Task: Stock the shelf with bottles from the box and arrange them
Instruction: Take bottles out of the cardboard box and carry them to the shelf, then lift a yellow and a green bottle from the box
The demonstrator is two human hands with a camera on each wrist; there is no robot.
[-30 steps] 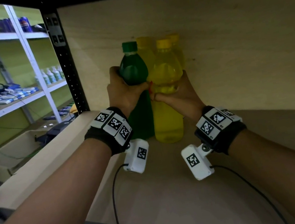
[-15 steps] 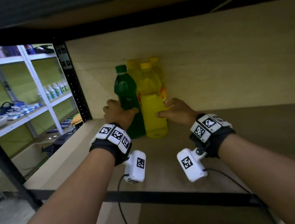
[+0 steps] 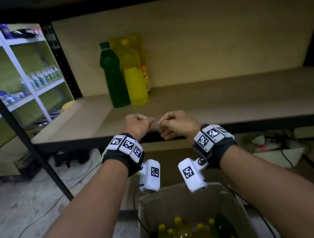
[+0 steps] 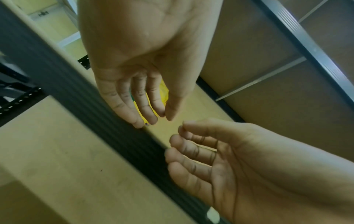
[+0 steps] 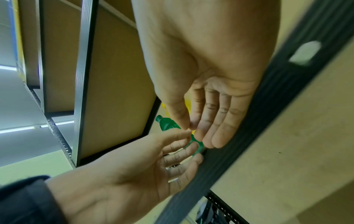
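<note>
- The green bottle (image 3: pixel 113 75) stands upright on the shelf (image 3: pixel 232 101), touching the yellow bottle (image 3: pixel 134 74) on its right; more yellow bottles stand close behind them, by the back panel.
- Both stand well beyond the grips.
- The left hand (image 3: pixel 136 124) and right hand (image 3: pixel 178 123) hover side by side over the shelf's front edge; each grip is loosely curled, holding nothing.
- Below the wrists, the cardboard box (image 3: pixel 186 197) holds further yellow bottles (image 3: pixel 185 237).

green bottle (image 3: pixel 113 76), yellow bottle (image 3: pixel 133 74), black-and-white checkered wristbands (image 3: pixel 126 146)
</note>
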